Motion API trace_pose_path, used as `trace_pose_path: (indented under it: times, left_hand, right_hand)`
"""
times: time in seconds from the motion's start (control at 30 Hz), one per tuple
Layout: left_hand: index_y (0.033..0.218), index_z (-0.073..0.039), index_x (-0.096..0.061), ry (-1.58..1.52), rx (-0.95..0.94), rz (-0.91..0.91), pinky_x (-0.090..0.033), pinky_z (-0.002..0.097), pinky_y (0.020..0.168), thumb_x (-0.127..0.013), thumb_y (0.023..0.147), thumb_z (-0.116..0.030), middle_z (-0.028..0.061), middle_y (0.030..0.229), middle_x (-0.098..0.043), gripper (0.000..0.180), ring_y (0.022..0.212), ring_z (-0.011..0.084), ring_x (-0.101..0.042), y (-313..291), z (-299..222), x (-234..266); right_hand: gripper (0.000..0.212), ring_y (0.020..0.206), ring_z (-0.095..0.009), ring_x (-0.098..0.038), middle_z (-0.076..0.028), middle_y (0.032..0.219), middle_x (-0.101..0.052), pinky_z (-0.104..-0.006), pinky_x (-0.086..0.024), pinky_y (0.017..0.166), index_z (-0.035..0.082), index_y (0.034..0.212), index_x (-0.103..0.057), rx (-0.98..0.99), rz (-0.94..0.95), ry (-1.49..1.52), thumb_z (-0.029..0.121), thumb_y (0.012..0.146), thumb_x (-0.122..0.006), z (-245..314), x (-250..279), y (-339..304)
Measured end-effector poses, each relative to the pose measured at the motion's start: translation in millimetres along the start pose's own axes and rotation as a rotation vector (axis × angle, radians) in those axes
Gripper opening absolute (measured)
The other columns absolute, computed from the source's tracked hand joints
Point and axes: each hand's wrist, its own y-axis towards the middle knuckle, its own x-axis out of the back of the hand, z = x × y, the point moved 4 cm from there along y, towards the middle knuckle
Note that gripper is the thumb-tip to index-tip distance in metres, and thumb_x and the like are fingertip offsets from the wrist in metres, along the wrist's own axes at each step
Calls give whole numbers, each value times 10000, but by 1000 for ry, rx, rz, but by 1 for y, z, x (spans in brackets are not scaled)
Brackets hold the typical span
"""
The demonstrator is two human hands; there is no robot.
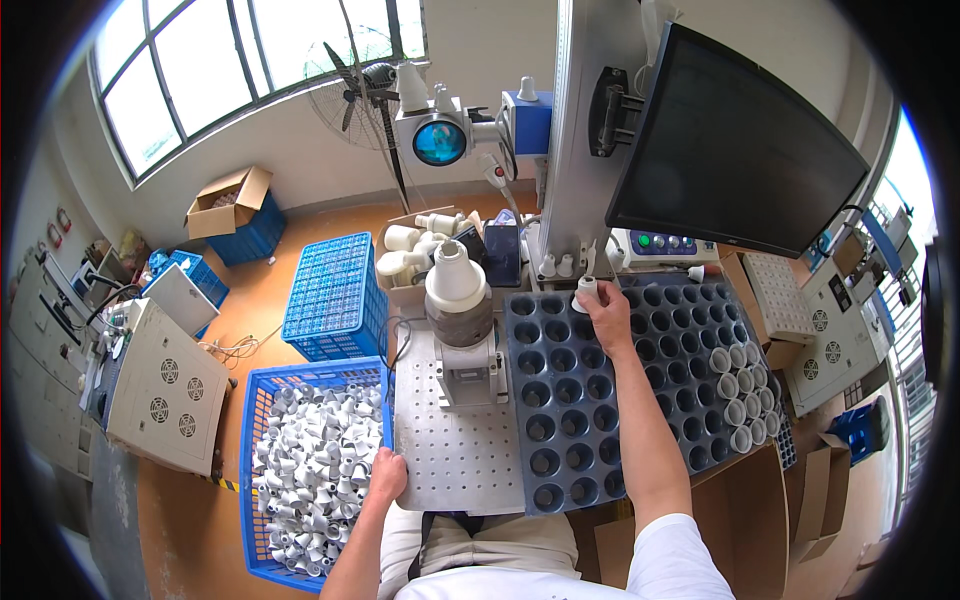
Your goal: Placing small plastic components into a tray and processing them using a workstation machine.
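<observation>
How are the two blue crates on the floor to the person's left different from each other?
The near blue crate stands open side up, while the far blue crate lies turned over, its grid bottom facing up. The near crate is full of small white plastic parts; the far crate shows nothing in it. The left hand rests at the near crate's edge; the far crate is untouched. Both are blue plastic with lattice walls.

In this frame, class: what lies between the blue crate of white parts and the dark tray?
In the head view, the perforated metal plate, carrying a fixture topped by a white part.
</observation>
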Motion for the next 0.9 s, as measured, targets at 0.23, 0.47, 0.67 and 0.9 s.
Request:
trace_pose_path:
  times: [0.23,0.47,0.67,0.9]
  left_hand:
    - [651,108,-553,133,-141,33,-449,521,786,-426,771,-83,339,827,-553,258,820,488,-552,4,25,-14]
    - [667,76,-598,134,-243,65,-475,489,737,-492,759,-69,299,841,-561,202,809,436,-576,3,10,-5]
    - [677,71,-616,293,-325,-48,-483,461,690,-518,747,-77,278,841,-575,191,776,415,-589,50,17,19]
    - [817,17,-653,-549,-517,-335,-434,358,851,-420,808,-121,161,933,-615,271,877,260,-569,130,-227,153]
  right_hand:
    - [296,828,-132,-607,-71,915,-671,-275,-469,769,-24,997,-632,6,-7,-6,194,814,-711,-2,-2,1]
    - [285,825,-129,-605,-70,906,-670,-275,-469,766,-24,989,-634,-1,-7,32,192,818,-706,-3,0,0]
    - [284,829,-130,-608,-63,914,-661,-270,-478,755,-26,1004,-629,0,0,38,197,838,-687,0,-3,2]
    - [265,891,-136,-618,-41,985,-625,-285,-534,752,19,1065,-602,-191,-6,503,219,896,-641,41,-7,6]
